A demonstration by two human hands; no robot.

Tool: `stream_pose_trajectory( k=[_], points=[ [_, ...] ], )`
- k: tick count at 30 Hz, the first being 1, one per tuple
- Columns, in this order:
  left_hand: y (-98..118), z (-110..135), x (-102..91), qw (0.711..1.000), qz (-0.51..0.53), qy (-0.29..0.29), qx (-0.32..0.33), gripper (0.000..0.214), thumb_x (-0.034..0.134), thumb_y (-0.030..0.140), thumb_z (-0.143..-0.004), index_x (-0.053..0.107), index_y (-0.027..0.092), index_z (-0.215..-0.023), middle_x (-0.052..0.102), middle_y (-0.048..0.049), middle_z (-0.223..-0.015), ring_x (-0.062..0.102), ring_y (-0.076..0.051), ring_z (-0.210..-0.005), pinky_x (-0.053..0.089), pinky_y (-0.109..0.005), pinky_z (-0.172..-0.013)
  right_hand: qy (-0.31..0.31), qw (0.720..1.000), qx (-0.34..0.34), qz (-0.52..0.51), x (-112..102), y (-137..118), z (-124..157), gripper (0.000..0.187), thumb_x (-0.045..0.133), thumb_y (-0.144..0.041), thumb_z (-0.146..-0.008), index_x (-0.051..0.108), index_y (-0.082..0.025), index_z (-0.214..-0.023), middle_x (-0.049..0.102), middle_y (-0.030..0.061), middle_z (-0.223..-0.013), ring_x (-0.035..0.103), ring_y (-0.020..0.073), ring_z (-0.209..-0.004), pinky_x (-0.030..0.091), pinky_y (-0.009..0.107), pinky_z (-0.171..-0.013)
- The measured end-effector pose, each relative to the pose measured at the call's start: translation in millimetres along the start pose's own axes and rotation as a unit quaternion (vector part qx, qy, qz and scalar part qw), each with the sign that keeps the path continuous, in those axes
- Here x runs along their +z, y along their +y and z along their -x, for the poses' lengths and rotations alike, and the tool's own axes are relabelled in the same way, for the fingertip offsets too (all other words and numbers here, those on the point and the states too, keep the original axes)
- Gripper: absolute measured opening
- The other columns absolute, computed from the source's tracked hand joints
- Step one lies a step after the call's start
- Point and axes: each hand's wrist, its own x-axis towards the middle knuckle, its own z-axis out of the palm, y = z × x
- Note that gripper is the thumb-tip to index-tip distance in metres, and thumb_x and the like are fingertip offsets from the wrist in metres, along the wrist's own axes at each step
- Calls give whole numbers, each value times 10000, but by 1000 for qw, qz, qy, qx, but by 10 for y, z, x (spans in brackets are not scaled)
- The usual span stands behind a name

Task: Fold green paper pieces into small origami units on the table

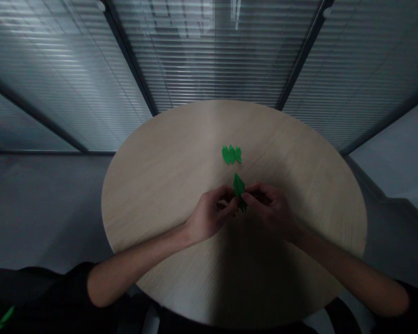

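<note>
Between my two hands, over the middle of the table, is a green folded paper piece point(238, 183), shaped like a leaf with a pointed top. My left hand point(212, 211) pinches it from the left with thumb and fingertips. From the right, my right hand point(270, 206) grips the same piece, thumb on its near face. Its lower end is dark and partly hidden by my fingers. Just beyond it on the table lie several green leaf-shaped paper pieces point(231, 154), side by side in a short row and touching.
The round wooden table point(153, 167) has a pale grain, and my shadow falls across its near right part. Glass panels with blinds point(216, 69) stand close behind its far edge. Something green point(2, 320) shows at the lower left corner, beside dark clothing.
</note>
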Motion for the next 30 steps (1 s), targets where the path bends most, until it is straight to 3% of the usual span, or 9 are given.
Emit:
stream_pose_trajectory(
  k=[8,20,30],
  points=[
    [-34,2,-18,999,-35,-29,1,214,544,294,-993,656,113,-1022,664,-56,-857,635,-128,-703,545,-245,-614,-27,999,3,20,-5,-3,-15,163,682,-342,-897,656,-184,-867,690,7,-781,670,130,-684,557,240,-635],
    [-4,-7,-12,998,-57,-34,-2,215,578,319,-975,666,123,-969,657,-37,-807,603,-120,-679,480,-210,-575,10,1000,6,-20,22,-17,1,213,737,-380,-863,658,-191,-804,662,-4,-739,651,125,-657,555,228,-612],
    [-23,7,-7,998,-8,-64,-10,257,556,340,-990,671,115,-1039,689,-72,-859,621,-130,-690,489,-222,-585,-30,999,-28,-15,-13,-25,-44,167,744,-375,-858,747,-210,-840,629,25,-899,636,140,-768,550,239,-637]
  ],
)
